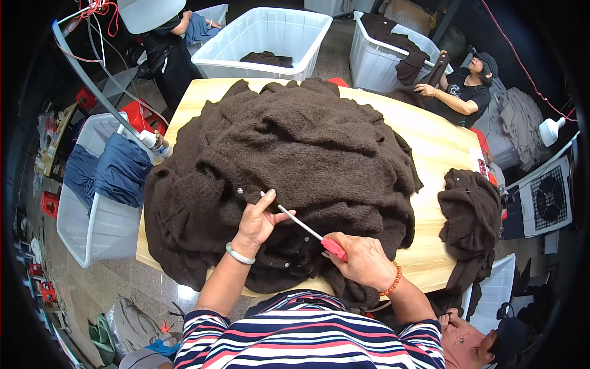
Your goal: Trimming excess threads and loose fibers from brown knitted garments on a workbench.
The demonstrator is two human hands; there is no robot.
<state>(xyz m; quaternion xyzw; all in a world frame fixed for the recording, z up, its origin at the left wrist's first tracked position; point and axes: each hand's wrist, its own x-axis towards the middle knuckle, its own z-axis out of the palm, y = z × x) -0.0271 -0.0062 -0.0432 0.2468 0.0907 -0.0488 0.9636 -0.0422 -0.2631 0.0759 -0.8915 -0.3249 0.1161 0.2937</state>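
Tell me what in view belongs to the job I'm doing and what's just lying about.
In the job, it seems:
red-handled tool, in your right hand
dark brown knit fabric, under your left hand
shiny studs on the fabric

Apparently just lying about:
white-capped bottle, left of the fabric
blue cloth, far left

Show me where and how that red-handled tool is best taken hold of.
Best, I'd judge, by its red handle, coming from the lower right. The handle is the thicker end and points that way, where the right grip wraps it; the slim metal shaft slants up and left toward the left grip, leaving less to hold.
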